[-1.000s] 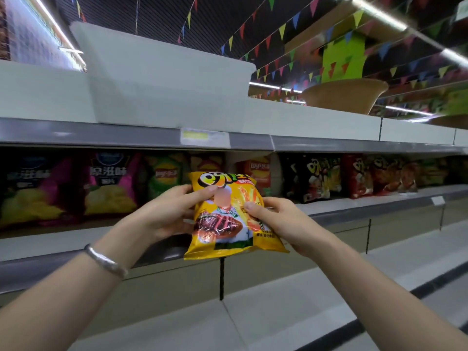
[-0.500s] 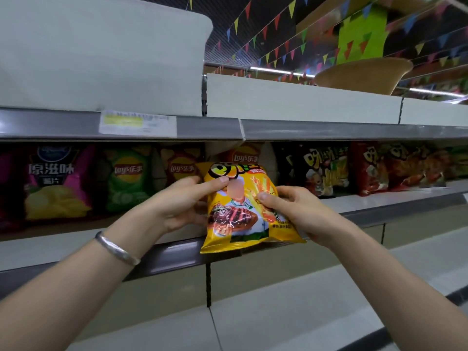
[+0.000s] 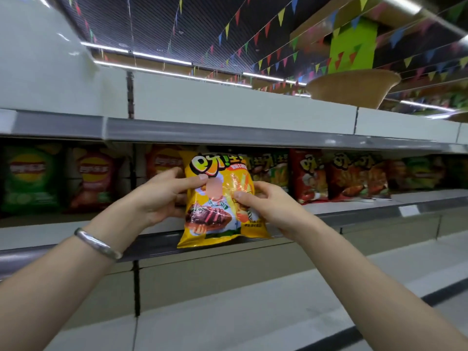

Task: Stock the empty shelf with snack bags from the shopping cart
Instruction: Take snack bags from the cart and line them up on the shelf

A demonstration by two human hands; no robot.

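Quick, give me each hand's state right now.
Left hand: holding the yellow snack bag by its left edge.
Right hand: holding the same bag's right edge.

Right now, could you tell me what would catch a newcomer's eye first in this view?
A bright yellow snack bag fills the centre, upright in front of the middle shelf, held by the left hand and the right hand at its sides. Behind it, a row of chip bags lines that shelf. Overhead, coloured pennant strings cross the dark ceiling.
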